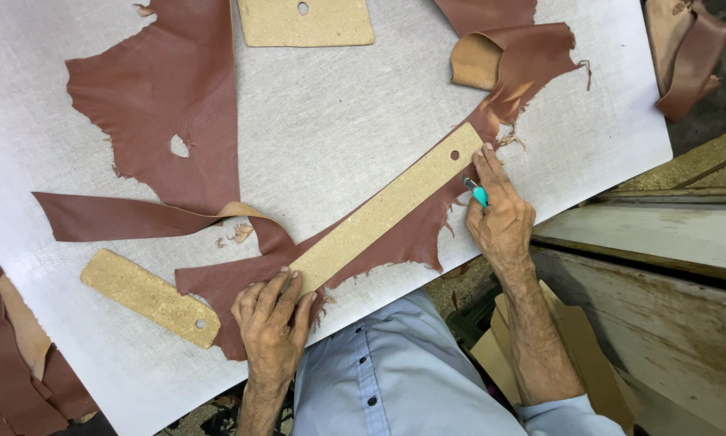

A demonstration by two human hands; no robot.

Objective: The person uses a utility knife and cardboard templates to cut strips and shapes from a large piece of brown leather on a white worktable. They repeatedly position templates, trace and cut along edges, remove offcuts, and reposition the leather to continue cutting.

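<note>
light blue buttoned shirt, dark buttons, sleeves rolled up, forearms bare.

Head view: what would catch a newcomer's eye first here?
The ragged reddish-brown leather hide sprawls across the pale cutting board, with a long tan strip template laid slantwise over its lower part. The left hand presses the template's near end, while the right hand holds a teal-handled knife at its far end. A shorter tan template lies at lower left.
</note>
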